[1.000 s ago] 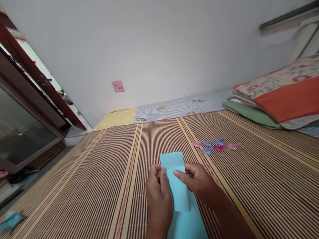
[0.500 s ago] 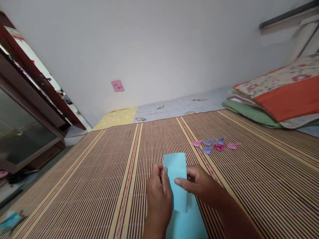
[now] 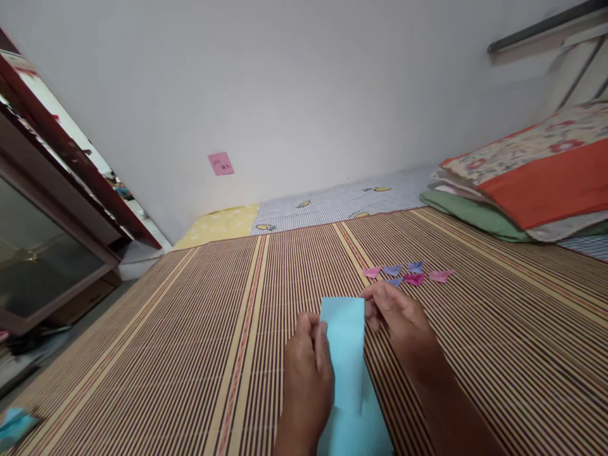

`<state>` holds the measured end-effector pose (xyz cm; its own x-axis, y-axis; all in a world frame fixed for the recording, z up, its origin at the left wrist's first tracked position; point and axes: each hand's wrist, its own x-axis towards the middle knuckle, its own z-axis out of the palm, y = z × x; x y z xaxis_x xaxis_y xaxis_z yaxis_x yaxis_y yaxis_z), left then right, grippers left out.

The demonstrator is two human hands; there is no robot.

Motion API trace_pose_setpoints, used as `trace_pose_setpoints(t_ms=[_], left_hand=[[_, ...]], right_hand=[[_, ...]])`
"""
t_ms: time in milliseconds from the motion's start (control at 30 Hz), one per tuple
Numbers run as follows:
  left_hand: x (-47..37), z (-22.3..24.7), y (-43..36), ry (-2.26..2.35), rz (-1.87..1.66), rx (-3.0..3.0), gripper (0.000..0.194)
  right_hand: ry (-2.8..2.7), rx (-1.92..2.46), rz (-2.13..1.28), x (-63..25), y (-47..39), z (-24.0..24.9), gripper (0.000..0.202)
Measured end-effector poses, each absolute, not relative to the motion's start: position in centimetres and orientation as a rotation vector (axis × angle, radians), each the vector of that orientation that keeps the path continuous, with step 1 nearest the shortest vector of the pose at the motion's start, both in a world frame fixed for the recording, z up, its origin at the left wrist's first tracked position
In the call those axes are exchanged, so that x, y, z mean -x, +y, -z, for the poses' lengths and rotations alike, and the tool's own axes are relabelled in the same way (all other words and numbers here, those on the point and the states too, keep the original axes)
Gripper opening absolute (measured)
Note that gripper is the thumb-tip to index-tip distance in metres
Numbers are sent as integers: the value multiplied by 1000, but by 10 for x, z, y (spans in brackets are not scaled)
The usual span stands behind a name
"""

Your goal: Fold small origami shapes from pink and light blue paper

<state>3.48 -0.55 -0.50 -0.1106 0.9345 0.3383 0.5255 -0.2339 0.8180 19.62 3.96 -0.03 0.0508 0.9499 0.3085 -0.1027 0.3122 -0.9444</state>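
Note:
A folded light-blue paper point(image 3: 342, 354) stands tilted up between my hands, a tall narrow strip. My left hand point(image 3: 310, 373) is closed on its left edge, thumb in front and fingers bent behind. At the upper right corner, my right hand point(image 3: 396, 316) has its fingertips against the paper's edge, the other fingers curled. Below the strip, a wider light-blue sheet point(image 3: 363, 434) spreads towards me; whether the two are one piece I cannot tell. Several small folded paper shapes, among them a magenta one point(image 3: 413, 279) and a pale pink one point(image 3: 441, 276), lie beyond my right hand.
A striped woven mat point(image 3: 190, 354) covers the surface. Folded bedding point(image 3: 536, 190) is stacked at the right. A crumpled light-blue piece point(image 3: 16, 425) lies at the lower left. A pink note point(image 3: 221, 163) sticks to the white wall point(image 3: 304, 88) at the back.
My right hand has moved up along the paper's right edge to its upper corner, its thumb off the front face. The strip and left hand have shifted slightly right in view.

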Motion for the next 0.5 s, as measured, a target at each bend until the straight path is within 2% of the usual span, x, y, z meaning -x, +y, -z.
trace_pose_setpoints(t_ms=[167, 500], left_hand=[[-28, 5, -3, 1657, -1364, -1713, 23], [-22, 8, 3, 1764, -1380, -1745, 22]], right_hand=[[-1476, 945, -1258, -186, 39, 7, 48], [-1749, 981, -1308, -182, 37, 8, 38]])
